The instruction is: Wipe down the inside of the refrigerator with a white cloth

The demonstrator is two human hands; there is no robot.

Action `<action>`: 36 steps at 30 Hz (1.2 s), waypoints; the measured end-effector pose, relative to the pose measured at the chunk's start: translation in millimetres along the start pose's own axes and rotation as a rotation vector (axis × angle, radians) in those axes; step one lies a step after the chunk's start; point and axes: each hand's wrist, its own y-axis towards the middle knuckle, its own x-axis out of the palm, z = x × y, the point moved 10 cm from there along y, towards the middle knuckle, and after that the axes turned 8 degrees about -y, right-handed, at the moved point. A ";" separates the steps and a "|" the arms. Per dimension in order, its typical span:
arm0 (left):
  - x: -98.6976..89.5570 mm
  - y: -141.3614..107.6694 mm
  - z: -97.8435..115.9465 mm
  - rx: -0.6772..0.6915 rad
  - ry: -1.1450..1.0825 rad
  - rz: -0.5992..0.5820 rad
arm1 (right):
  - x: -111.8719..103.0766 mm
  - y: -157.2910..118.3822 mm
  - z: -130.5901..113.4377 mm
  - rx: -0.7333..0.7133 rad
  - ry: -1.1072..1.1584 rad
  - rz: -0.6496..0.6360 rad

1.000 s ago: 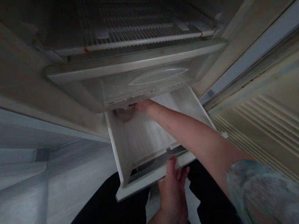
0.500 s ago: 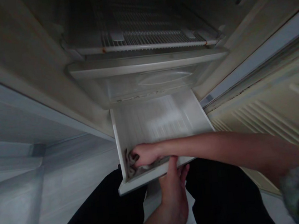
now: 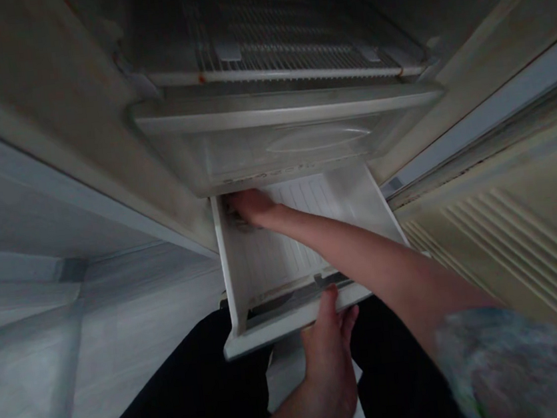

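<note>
Partly drawn out: white drawer (image 3: 278, 256) held at the front, wiping-sized cloth (image 3: 244, 223) at the back

Extending from a pale cabinet (image 3: 116, 154), a shallow drawer with raised ridges along its floor and a narrow dark slot (image 3: 289, 298) just behind the front edge (image 3: 272, 334). Bunched inside it, in the far left corner, the cloth, partly covered and blurred. Directly above, a translucent bin (image 3: 236, 153) with a long oval recess on its face and dark specks along its lower edge; higher, in shadow, a wire shelf (image 3: 289, 33) with rust-coloured spots on its front bar.

To the right, a cream door panel (image 3: 510, 209) with rows of raised ribs; to the left, pale grey floor (image 3: 132, 299); beneath the drawer's front, dark trouser legs (image 3: 193, 393).

Left hand (image 3: 327, 334) clasping the front edge, thumb on top, fingers bent below. Right hand (image 3: 253, 206) stretched across the drawer, patterned sleeve (image 3: 507, 357) at the near end of the arm. Right fingers closed over the cloth, tips lost in shadow; firmness of grip impossible to tell. Cloth beneath and against them, well apart from the left hand.
</note>
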 end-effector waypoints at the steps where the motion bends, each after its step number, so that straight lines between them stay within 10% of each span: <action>1: -1.8 0.2 0.3 0.005 -0.011 0.020 | 12.6 -14.2 -2.0 -0.026 0.017 -0.070; 8: 2.9 -0.2 6.0 0.052 -0.033 -0.016 | 81.6 -142.2 -40.3 -0.406 -0.072 -0.672; 14: 6.0 -1.4 10.9 0.044 0.015 -0.003 | -45.8 -58.3 3.4 -0.127 -0.361 0.024; 18: 4.5 -2.1 11.3 0.048 -0.002 0.031 | -67.8 -21.5 51.8 0.037 -0.253 0.088; 22: 5.3 -3.8 8.6 0.011 0.005 0.058 | -27.2 -51.1 48.1 -0.170 -0.290 -0.038; 28: 7.0 -4.1 13.1 0.054 -0.033 0.068 | 51.0 -163.0 5.8 -0.506 -0.411 -0.605; 30: 11.6 -5.3 14.8 0.073 -0.013 0.021 | 37.3 -159.1 8.0 -0.426 -0.461 -0.588; 36: 13.2 -8.5 10.9 0.033 0.045 0.003 | -81.8 -63.0 56.2 -0.038 -0.606 0.028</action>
